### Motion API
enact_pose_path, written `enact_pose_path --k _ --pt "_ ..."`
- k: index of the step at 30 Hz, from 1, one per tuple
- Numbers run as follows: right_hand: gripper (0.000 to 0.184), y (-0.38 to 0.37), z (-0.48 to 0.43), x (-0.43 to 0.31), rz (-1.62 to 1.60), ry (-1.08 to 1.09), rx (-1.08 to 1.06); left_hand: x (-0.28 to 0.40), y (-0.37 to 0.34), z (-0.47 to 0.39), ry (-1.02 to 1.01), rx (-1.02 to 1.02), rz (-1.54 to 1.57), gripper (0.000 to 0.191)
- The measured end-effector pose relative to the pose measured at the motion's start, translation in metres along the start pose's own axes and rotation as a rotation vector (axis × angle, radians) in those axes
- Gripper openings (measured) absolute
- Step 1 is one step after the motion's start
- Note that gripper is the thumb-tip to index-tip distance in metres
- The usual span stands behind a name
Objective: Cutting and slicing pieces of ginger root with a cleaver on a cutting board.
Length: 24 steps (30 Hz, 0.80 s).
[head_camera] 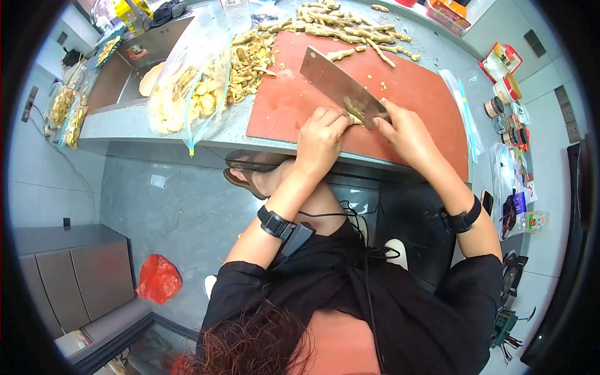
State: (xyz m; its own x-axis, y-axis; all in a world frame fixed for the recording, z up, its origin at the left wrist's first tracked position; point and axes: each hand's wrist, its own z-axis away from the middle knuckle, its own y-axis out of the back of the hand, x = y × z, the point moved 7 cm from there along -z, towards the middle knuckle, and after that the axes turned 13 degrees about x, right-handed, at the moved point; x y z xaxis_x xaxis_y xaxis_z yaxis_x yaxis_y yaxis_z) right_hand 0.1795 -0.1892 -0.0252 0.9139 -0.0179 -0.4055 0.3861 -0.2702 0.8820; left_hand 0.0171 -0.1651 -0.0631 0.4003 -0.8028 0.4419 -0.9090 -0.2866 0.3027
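My right hand (pixel 408 133) grips a broad-bladed cleaver (pixel 333 77) at its handle end, near the front edge of a reddish-brown cutting board (pixel 422 98). The blade slants away to the upper left. Under the bent fingers of my left hand (pixel 321 136) is a pale piece of root, apparently ginger (pixel 356 120), pressed against the board beside the blade. My fingers partly hide it. Farther back, whole knobbly roots (pixel 328 29) are heaped on the counter and overlap the board's far edge. Small crumbs lie scattered on the board.
Left of the board is a heap of root slices or peelings (pixel 246 70). A clear zip bag (pixel 180 61) holding yellow slices hangs slightly over the counter's front edge, beside a steel sink (pixel 105 89). Flat zip bags (pixel 457 103) and jars (pixel 506 89) stand right. A red plastic bag (pixel 159 279) is on the floor.
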Motion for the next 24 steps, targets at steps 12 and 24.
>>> enact_pose_path --k 12,24 --pt "0.026 0.03 0.01 -0.014 -0.001 -0.018 -0.14 -0.003 0.001 0.004 0.019 0.024 0.001 0.011" --pt "0.023 0.003 0.006 -0.024 0.083 0.024 -0.042 -0.004 0.005 0.003 0.054 0.003 0.018 0.015"
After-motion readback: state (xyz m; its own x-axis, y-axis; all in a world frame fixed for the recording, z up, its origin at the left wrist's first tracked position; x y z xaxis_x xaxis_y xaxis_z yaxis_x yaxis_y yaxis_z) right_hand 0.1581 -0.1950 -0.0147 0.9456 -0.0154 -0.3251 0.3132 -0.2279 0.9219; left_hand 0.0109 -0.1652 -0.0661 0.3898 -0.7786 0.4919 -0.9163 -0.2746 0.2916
